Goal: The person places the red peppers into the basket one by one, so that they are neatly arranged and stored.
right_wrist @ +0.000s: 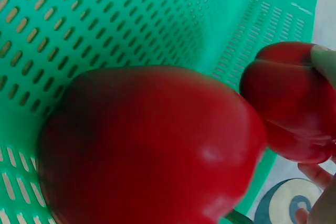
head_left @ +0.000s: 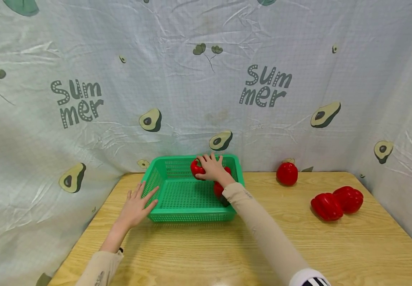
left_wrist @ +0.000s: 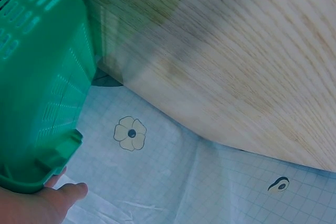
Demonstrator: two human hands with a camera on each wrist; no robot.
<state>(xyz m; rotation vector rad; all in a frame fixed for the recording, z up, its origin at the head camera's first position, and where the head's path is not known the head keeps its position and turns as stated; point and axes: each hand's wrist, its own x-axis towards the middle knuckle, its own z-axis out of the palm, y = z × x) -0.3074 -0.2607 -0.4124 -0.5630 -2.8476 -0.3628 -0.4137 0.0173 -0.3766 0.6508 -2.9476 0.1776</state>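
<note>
In the head view my right hand (head_left: 211,169) grips a red bell pepper (head_left: 196,169) from above, inside the back part of a green plastic basket (head_left: 191,211). The right wrist view shows this held pepper (right_wrist: 294,103) on the right, with fingers around its far side. Another red pepper (right_wrist: 157,145) lies large in front of that camera, in the basket; in the head view my right wrist partly covers it. My left hand (head_left: 136,206) rests at the basket's left rim with its fingers spread. In the left wrist view part of the left hand (left_wrist: 44,205) touches the basket's edge.
Three more red peppers lie on the wooden table (head_left: 281,246) to the right: one pepper (head_left: 287,173) near the back, and a front pepper (head_left: 326,206) against its neighbour (head_left: 349,199). A printed cloth (head_left: 191,91) hangs behind the table and at both sides.
</note>
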